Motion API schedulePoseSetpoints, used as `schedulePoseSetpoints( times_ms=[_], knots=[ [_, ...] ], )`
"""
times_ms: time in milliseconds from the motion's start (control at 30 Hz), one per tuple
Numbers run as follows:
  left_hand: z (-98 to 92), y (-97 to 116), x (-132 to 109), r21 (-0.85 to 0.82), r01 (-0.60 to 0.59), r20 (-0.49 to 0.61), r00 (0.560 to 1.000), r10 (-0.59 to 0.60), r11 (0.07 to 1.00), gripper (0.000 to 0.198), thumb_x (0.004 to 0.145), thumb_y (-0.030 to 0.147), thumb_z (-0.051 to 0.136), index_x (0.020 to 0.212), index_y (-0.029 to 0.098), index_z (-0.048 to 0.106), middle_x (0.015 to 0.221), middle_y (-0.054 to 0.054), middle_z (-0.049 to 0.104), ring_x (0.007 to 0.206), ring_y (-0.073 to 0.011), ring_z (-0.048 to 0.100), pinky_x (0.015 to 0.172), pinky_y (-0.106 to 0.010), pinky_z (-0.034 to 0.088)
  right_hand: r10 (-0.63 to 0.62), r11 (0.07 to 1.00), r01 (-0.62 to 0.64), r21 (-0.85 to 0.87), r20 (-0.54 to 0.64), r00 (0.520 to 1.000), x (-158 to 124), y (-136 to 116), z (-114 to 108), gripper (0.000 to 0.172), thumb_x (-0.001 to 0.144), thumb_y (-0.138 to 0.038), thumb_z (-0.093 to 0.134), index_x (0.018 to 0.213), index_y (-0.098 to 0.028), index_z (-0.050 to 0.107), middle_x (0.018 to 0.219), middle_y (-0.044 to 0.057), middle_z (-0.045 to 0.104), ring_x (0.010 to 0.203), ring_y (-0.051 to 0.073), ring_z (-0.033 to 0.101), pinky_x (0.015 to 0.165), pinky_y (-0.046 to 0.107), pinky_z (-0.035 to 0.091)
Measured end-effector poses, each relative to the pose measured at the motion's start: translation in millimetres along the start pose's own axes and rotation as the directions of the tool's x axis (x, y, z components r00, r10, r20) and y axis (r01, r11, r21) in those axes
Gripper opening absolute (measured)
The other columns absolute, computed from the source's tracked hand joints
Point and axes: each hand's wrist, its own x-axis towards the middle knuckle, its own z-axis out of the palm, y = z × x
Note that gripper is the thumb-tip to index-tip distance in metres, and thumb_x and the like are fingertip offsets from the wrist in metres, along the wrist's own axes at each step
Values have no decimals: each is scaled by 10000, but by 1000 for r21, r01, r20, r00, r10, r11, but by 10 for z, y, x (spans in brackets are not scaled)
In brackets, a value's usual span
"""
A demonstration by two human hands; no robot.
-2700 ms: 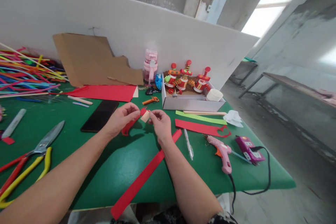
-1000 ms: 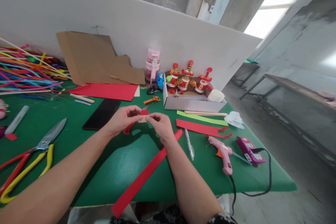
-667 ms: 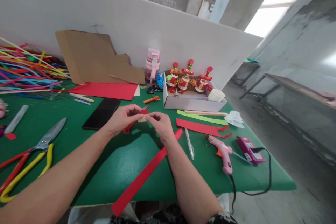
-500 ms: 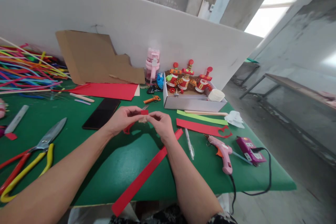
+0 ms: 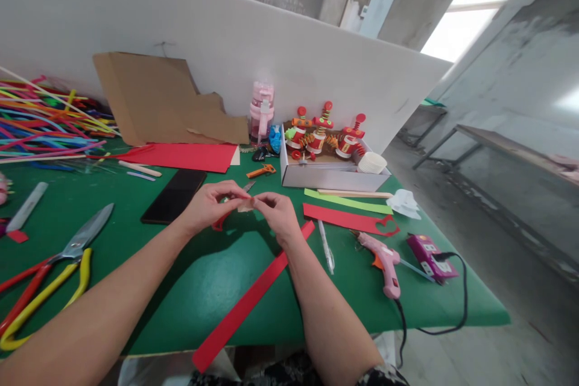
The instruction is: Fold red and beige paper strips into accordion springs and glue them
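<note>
My left hand (image 5: pixel 208 206) and my right hand (image 5: pixel 277 212) meet above the green table (image 5: pixel 217 277), both pinching a small red paper piece (image 5: pixel 246 198). The piece's red tail (image 5: pixel 219 221) hangs below my left hand, and a pale bit shows behind the fingertips. A long red paper strip (image 5: pixel 246 303) lies on the table under my right forearm and runs to the near edge.
Large scissors (image 5: pixel 63 259) and coloured straws (image 5: pixel 45 123) lie on the left. A black phone (image 5: pixel 172 195), a red sheet (image 5: pixel 185 157) and cardboard (image 5: pixel 158 99) are behind my hands. To the right: a white box of red figures (image 5: pixel 325 160), paper strips (image 5: pixel 348 220), a pen (image 5: pixel 324 247), a pink glue gun (image 5: pixel 383 259).
My fingertips have closed tighter over the red piece, so less of it shows than before. Both hands stay at the same spot above the table.
</note>
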Motion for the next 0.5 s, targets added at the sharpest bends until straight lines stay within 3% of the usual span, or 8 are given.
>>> schedulePoseSetpoints(
  times_ms=[133, 267, 400, 500],
  knots=[
    [-61, -42, -9, 174, -306, 90, 952, 294, 936, 180, 838, 229, 601, 877, 219, 777, 765, -44, 695, 727, -162, 632, 669, -265, 500, 81, 988, -84, 127, 28, 996, 1, -34, 1, 87, 659, -272, 692, 638, -189, 709, 621, -10, 666, 612, 131, 556, 646, 263, 423],
    [-99, -30, -16, 314, -473, 183, 881, 437, 823, 256, 869, 152, 550, 991, 216, 766, 811, -58, 705, 763, -161, 627, 692, -264, 504, 131, 965, -136, 224, 40, 991, 1, -64, -18, 87, 629, -270, 702, 627, -184, 715, 594, -19, 636, 577, 107, 495, 628, 256, 397],
    [-103, -23, -21, 333, -487, 184, 873, 451, 808, 295, 860, 131, 522, 1015, 211, 760, 856, -68, 718, 792, -172, 632, 723, -281, 516, 119, 957, -122, 262, 26, 993, -12, -100, -32, 160, 647, -311, 697, 551, -183, 688, 524, -36, 559, 542, 92, 430, 591, 252, 362],
    [-83, -6, -28, 258, -384, 121, 923, 365, 886, 257, 863, 200, 531, 975, 215, 763, 889, -70, 727, 830, -189, 651, 770, -306, 526, 111, 956, -116, 269, 32, 993, -20, -115, -32, 169, 622, -340, 751, 576, -183, 708, 555, -24, 599, 580, 105, 484, 627, 260, 391]
  ],
)
